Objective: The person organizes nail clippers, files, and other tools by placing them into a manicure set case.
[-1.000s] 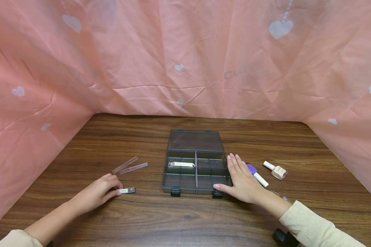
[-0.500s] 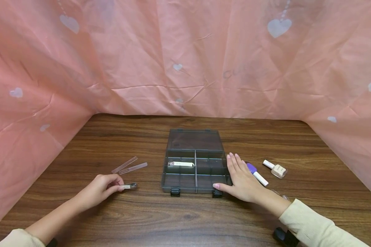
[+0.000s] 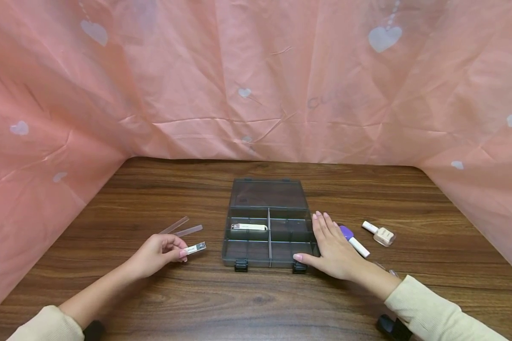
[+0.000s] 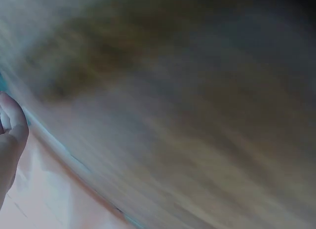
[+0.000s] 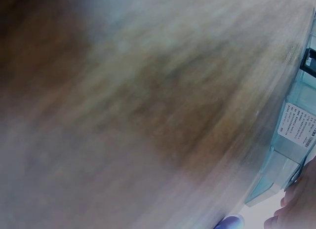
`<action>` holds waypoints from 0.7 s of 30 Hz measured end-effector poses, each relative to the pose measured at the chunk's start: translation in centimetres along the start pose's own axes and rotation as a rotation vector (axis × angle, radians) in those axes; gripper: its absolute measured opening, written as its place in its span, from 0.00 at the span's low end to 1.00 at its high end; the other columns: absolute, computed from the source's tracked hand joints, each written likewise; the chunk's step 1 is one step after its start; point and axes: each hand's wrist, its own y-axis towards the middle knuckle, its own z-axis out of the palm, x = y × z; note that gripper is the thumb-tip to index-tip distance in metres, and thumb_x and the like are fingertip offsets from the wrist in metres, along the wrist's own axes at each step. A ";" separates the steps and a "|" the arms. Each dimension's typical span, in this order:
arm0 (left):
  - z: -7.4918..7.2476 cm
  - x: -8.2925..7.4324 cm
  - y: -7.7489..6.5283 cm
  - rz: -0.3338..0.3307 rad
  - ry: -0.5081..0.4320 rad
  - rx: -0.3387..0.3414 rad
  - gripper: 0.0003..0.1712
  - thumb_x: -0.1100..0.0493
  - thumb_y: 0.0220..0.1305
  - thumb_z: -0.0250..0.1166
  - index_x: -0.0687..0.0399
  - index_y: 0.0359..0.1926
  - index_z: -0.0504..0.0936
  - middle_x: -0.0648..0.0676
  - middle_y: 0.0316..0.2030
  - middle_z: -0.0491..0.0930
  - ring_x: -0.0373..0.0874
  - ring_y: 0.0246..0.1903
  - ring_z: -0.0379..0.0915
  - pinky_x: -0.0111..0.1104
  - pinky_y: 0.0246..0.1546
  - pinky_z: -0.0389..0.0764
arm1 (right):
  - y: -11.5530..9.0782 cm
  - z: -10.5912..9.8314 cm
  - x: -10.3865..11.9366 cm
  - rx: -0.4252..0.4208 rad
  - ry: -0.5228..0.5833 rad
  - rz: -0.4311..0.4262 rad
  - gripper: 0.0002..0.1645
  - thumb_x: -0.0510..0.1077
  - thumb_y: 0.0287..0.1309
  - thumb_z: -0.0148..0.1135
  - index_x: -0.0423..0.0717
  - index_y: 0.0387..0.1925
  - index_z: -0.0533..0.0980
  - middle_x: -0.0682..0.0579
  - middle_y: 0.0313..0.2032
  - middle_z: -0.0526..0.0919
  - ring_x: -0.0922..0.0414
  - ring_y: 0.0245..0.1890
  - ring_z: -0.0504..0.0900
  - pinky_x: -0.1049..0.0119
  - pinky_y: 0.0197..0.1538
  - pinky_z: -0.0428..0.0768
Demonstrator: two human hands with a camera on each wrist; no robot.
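Between thumb and fingers, my left hand (image 3: 160, 255) pinches a nail clipper (image 3: 197, 247), its metal end pointing right toward the box. In the left wrist view only a blurred part of the hand (image 4: 11, 135) shows at the left edge. A dark see-through divider box (image 3: 269, 194) lies with its lid back in the middle of the table. One more nail clipper (image 3: 249, 227) lies in its upper left compartment. With fingers straight, my right hand (image 3: 339, 253) rests along the box's right side, thumb on the front rim near a latch (image 3: 299, 268).
Two clear strips (image 3: 190, 230) lie behind my left hand. Right of the box are a purple-and-white bottle (image 3: 359, 247), partly behind my right hand, and a beige nail polish bottle (image 3: 384, 236). A pink curtain (image 3: 264, 128) closes off the back and sides of the wooden table.
My left hand has lifted the nail clipper and moved it right and slightly away from me, nearer the box. The right hand stays in place on the box.
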 end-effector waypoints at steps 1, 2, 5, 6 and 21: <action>0.1 -0.2 0.2 -0.004 -0.018 0.004 0.07 0.69 0.59 0.59 0.74 0.34 0.78 0.60 0.26 0.83 0.27 0.26 0.75 0.25 0.28 0.80 | 0.0 0.0 0.0 0.000 0.000 0.000 0.62 0.72 0.52 0.53 0.27 0.67 0.47 0.30 0.69 0.48 0.36 0.70 0.44 0.42 0.69 0.50; 0.2 -0.3 0.4 -0.009 -0.032 0.008 0.07 0.70 0.60 0.59 0.75 0.34 0.77 0.61 0.26 0.83 0.27 0.26 0.75 0.25 0.29 0.80 | 0.0 0.0 0.0 -0.001 -0.001 0.000 0.62 0.72 0.52 0.53 0.27 0.67 0.47 0.30 0.69 0.48 0.36 0.70 0.44 0.42 0.69 0.50; 0.5 -0.8 1.0 -0.025 -0.072 0.015 0.09 0.69 0.60 0.59 0.76 0.35 0.77 0.63 0.27 0.82 0.30 0.27 0.77 0.26 0.31 0.82 | 0.0 0.0 0.0 -0.002 -0.006 0.000 0.62 0.72 0.52 0.53 0.26 0.67 0.48 0.30 0.69 0.48 0.36 0.70 0.44 0.42 0.69 0.50; 0.6 -1.0 1.2 -0.032 -0.086 0.016 0.09 0.69 0.60 0.59 0.77 0.36 0.77 0.63 0.28 0.82 0.30 0.28 0.77 0.27 0.32 0.82 | 0.0 0.0 0.0 -0.002 -0.007 -0.001 0.62 0.72 0.52 0.53 0.26 0.67 0.48 0.30 0.69 0.48 0.36 0.70 0.45 0.42 0.69 0.50; 2.2 -3.2 4.4 -0.093 -0.151 -0.025 0.12 0.68 0.63 0.57 0.79 0.39 0.76 0.63 0.29 0.83 0.45 0.32 0.81 0.31 0.35 0.83 | 0.0 0.0 0.0 -0.010 -0.017 -0.005 0.62 0.72 0.52 0.52 0.26 0.67 0.48 0.30 0.69 0.49 0.35 0.70 0.45 0.42 0.69 0.51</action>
